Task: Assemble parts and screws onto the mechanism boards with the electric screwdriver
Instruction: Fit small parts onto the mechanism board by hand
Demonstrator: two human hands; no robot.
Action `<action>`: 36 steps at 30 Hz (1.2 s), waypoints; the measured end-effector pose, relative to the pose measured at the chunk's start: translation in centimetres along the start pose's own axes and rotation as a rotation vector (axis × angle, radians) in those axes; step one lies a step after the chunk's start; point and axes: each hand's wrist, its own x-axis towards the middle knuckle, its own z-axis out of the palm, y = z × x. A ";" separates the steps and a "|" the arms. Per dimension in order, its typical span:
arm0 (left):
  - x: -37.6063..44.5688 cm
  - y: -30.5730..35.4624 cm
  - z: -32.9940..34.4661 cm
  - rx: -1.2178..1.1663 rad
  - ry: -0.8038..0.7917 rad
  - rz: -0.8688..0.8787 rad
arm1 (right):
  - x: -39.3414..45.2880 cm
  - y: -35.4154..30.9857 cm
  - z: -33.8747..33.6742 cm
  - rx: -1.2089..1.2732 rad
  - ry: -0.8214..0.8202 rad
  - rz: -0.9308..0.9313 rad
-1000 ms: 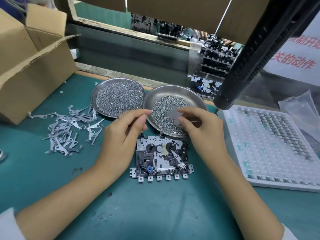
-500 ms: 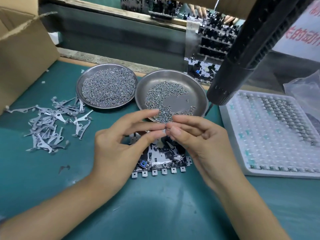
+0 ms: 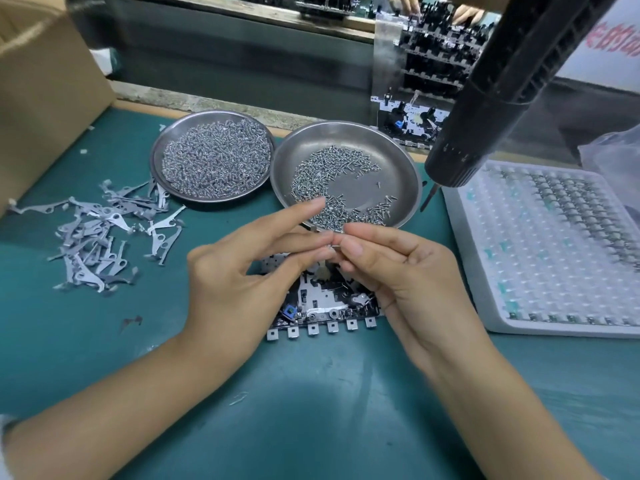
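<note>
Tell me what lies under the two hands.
Under the left hand and right hand lies a mechanism board on the green mat. Its near edge with square tabs shows; its far part is covered, so parts there cannot be seen.

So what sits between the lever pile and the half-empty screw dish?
The full screw dish sits between the lever pile and the half-empty dish, per the head view.

Mechanism board, screws and electric screwdriver on the green bench.

The mechanism board (image 3: 322,306), metal with black parts, a blue piece and a row of tabs along its near edge, is laid flat, partly hidden. Screws (image 3: 332,188) are heaped in a round steel dish (image 3: 405,174) behind it. The black electric screwdriver (image 3: 485,109) is hung tilted, bit downward, beside the dish.
</note>
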 end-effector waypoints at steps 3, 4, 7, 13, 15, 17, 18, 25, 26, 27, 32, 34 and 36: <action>0.0 -0.1 -0.1 0.048 -0.023 0.053 | -0.1 0.0 0.1 -0.006 0.007 -0.003; 0.0 -0.2 -0.1 0.043 -0.028 0.058 | -0.1 0.0 0.1 -0.009 0.009 -0.005; 0.0 -0.2 -0.1 0.034 -0.026 0.060 | -0.2 0.0 0.2 -0.019 0.016 -0.014; 0.0 -0.1 -0.1 0.000 -0.016 0.051 | -0.5 0.1 0.4 -0.033 0.028 -0.032; 0.0 0.0 -0.1 0.023 -0.023 0.066 | -0.5 0.1 0.5 -0.026 0.030 -0.034; 0.0 0.1 0.0 0.051 -0.022 0.079 | -0.4 0.0 0.4 -0.027 0.034 -0.033; 0.1 0.1 0.0 0.054 -0.021 0.078 | -0.4 0.0 0.4 -0.030 0.037 -0.033; 0.1 0.1 -0.1 0.139 -0.042 0.154 | -0.5 -0.1 0.3 -0.118 0.064 -0.065; 0.2 0.1 -0.1 0.155 -0.051 0.177 | -0.5 -0.2 0.2 -0.141 0.064 -0.075; 0.2 0.1 -0.1 0.165 -0.058 0.192 | -0.4 -0.2 0.2 -0.160 0.061 -0.082; 0.1 0.0 -0.1 0.116 -0.061 0.197 | -0.1 -0.3 -0.1 -0.176 -0.032 -0.060; 0.1 -0.1 -0.2 0.075 -0.081 0.187 | 0.0 -0.6 -0.3 -0.176 -0.082 -0.033; 0.1 -0.2 -0.2 0.073 -0.111 0.191 | 0.2 -0.9 -0.6 -0.214 -0.122 -0.012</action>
